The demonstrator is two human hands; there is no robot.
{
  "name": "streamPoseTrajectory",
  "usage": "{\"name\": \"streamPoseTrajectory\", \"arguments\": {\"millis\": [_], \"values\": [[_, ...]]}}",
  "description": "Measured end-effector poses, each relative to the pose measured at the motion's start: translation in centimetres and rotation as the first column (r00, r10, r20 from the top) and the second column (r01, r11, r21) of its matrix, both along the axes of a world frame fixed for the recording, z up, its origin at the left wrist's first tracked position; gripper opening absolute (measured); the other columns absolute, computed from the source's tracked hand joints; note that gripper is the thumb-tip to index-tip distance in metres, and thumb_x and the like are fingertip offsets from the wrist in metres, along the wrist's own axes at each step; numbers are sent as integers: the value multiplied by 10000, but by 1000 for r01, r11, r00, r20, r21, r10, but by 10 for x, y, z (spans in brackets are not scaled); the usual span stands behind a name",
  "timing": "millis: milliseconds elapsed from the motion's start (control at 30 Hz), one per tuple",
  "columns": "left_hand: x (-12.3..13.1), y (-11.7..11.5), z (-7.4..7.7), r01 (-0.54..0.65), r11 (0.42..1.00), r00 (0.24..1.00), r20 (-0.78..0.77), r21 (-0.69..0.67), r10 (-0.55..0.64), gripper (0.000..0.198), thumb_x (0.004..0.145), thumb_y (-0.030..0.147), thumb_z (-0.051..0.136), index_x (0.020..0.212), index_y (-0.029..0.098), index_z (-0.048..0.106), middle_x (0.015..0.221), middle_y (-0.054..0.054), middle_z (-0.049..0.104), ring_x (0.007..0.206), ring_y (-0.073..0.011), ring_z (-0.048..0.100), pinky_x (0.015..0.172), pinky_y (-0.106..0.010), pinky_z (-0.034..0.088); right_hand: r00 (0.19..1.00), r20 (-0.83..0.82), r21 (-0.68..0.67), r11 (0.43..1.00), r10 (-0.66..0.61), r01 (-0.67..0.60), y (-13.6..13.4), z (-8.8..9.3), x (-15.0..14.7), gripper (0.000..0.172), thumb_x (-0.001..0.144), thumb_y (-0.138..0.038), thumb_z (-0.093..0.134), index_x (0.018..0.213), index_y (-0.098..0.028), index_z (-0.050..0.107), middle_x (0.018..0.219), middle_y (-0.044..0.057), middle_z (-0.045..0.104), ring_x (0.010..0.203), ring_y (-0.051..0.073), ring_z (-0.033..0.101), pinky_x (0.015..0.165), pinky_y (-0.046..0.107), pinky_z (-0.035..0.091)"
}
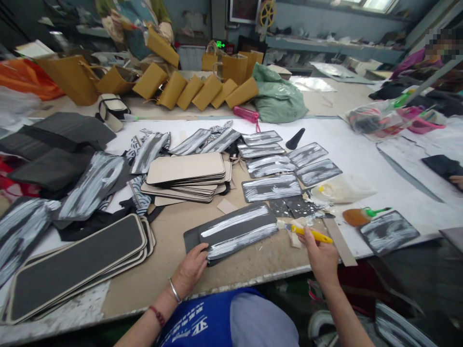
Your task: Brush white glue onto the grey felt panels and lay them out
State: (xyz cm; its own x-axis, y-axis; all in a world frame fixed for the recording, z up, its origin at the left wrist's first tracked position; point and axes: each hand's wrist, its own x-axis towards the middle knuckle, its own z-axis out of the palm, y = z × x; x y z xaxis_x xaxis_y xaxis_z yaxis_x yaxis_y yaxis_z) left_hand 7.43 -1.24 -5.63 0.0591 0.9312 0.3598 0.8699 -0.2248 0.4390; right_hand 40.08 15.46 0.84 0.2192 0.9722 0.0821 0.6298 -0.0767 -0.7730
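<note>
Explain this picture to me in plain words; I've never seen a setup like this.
There is no machine: a person works with two bare hands, seen by one camera worn on the head, looking forward and down. The right hand holds a yellow-handled brush. The left hand touches a dark panel streaked with white. Around it on the table lie more streaked pieces and a stack of cream panels. Farther back are tan bags.
</note>
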Motion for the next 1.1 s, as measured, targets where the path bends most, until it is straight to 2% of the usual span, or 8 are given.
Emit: {"name": "streamPoseTrajectory", "arguments": {"millis": [133,267,400,500,633,800,900,1100], "values": [[7,-1,5,-52,998,999,-6,34,52,188,852,150,390,831,181,574,984,-88,608,933,-179,590,804,-312,538,977,151,147,974,149,-171,6,8,-23,427,832,-518,440,928,-167,664,851,73,687,812,226,639,755,339,496],[13,-1,8,-62,996,998,2,57,62,173,850,140,400,843,167,570,908,-83,607,868,-181,584,748,-319,548,881,281,302,837,380,-457,-7,-5,-58,368,879,-440,409,928,-162,645,883,97,674,835,214,629,774,346,497],[13,0,5,-83,991,996,29,103,80,172,850,116,394,898,156,554,891,-79,609,856,-176,583,751,-325,548,804,231,273,756,548,-595,-41,-11,-89,262,895,-312,425,1012,-177,616,941,92,665,903,198,618,821,337,494],[12,-1,3,-104,989,993,58,106,98,175,848,105,401,939,150,544,891,-79,614,859,-175,583,768,-337,545,822,33,221,798,568,-560,-62,-2,-103,223,874,-308,467,986,-194,622,937,69,666,895,191,622,827,332,499],[11,-4,1,-87,990,993,93,114,77,170,853,91,394,896,142,550,914,-91,609,878,-170,572,772,-319,543,864,-339,-48,911,371,-410,-72,6,-121,295,813,-421,534,928,-168,633,951,77,657,797,210,648,760,361,536],[11,-6,-1,-96,983,991,104,155,80,175,851,80,407,861,126,575,909,-104,604,886,-171,553,773,-310,536,766,-619,-270,867,177,-418,-83,-6,-156,426,731,-512,596,918,-131,621,884,90,670,800,244,653,745,389,549],[11,-4,0,-88,984,989,129,154,68,193,852,74,404,832,123,589,842,-92,601,848,-161,548,745,-289,534,789,-586,-304,853,185,-425,-82,-13,-163,457,700,-555,594,875,-134,623,814,89,678,762,252,657,720,386,547],[8,-3,4,-67,993,987,153,101,52,243,867,92,372,784,136,596,778,-73,592,813,-155,546,710,-274,532,951,-159,-173,941,266,-292,-69,-4,-143,455,743,-570,512,894,-164,649,883,93,674,806,258,642,782,401,488]]}}
